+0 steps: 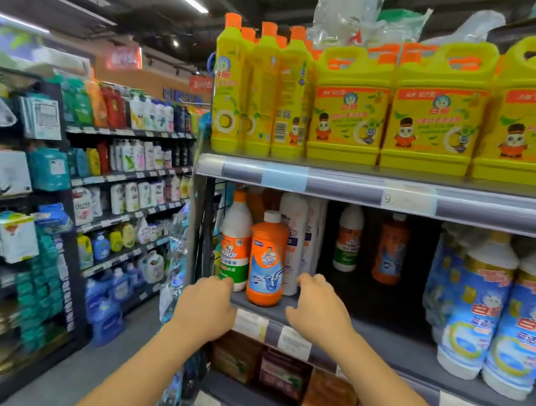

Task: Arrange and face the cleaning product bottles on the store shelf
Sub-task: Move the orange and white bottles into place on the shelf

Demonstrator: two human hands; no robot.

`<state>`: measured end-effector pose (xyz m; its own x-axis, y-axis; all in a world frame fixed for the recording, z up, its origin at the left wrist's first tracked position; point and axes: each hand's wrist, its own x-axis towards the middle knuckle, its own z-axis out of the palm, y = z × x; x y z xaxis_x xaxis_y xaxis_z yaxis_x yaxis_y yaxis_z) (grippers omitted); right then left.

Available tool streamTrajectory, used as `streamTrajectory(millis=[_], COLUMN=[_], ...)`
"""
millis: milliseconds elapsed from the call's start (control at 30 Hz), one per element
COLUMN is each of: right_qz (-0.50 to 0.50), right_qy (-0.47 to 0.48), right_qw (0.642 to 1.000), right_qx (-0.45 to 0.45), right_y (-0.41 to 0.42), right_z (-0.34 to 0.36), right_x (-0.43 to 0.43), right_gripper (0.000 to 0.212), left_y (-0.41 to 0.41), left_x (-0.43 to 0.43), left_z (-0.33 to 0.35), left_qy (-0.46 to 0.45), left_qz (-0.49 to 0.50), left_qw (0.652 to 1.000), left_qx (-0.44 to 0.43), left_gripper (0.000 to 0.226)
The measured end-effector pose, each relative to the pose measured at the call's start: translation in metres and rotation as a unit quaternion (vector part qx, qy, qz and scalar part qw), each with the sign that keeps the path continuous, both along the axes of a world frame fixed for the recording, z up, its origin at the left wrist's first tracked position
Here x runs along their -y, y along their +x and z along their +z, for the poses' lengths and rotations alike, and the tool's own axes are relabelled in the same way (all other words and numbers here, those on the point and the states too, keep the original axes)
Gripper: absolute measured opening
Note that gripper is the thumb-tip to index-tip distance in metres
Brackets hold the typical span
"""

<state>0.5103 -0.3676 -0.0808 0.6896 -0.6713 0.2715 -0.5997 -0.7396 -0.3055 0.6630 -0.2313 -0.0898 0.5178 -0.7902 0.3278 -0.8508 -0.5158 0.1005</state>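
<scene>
An orange cleaner bottle (pixel 267 259) with a white cap stands upright at the front of the middle shelf (pixel 387 346), label facing me. Just left of it stands a white bottle (pixel 236 244) with an orange and green label. My left hand (pixel 206 306) hovers at the shelf's edge, its fingertips close to the white bottle's base, holding nothing. My right hand (pixel 318 303) is to the right of the orange bottle, fingers loosely curled, holding nothing. Two tall white bottles (pixel 296 239) stand behind. A white bottle (pixel 348 238) and an orange bottle (pixel 391 250) stand deep in the dark gap.
Blue-labelled bottles (pixel 484 311) fill the shelf's right end. Yellow detergent bottles (pixel 260 95) and jugs (pixel 430 111) line the top shelf. Boxes (pixel 284 371) sit on the shelf below. Price tags (pixel 250 325) hang on the shelf edge. Across the aisle (pixel 101 361) stands another shelving unit (pixel 123 169).
</scene>
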Motion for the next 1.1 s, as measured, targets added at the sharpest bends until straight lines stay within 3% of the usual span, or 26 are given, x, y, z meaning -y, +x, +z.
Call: streamTrajectory(millis=[233,367,633,800,1100], right_qz=[-0.085,-0.143,-0.198,-0.194,-0.193], right_qy=[0.145,0.155,0.13,0.129,0.091], right_qw=[0.967,0.93,0.92,0.918,0.903], right_qx=[0.191,0.3,0.311,0.32,0.373], right_y=[0.075,0.103,0.122,0.111,0.037], right_z=[-0.006,-0.014,-0.016,-0.008,0.01], right_x=[-0.007,-0.013,-0.008,-0.007,-0.005], right_gripper=[0.082,0.087,0.086,0.079,0.068], left_y=[0.037,0.049,0.063,0.067,0.068], left_x=[0.011,0.024,0.051,0.071,0.099], left_z=[0.002,-0.003,-0.013,-0.015,-0.022], left_qy=[-0.045,-0.104,-0.185,-0.275,-0.355], left_qz=[-0.02,-0.043,-0.052,-0.056,0.007], left_qw=[0.999,0.993,0.964,0.912,0.883], left_qx=[0.005,-0.03,-0.182,-0.298,-0.308], left_gripper=[0.044,0.065,0.104,0.088,0.076])
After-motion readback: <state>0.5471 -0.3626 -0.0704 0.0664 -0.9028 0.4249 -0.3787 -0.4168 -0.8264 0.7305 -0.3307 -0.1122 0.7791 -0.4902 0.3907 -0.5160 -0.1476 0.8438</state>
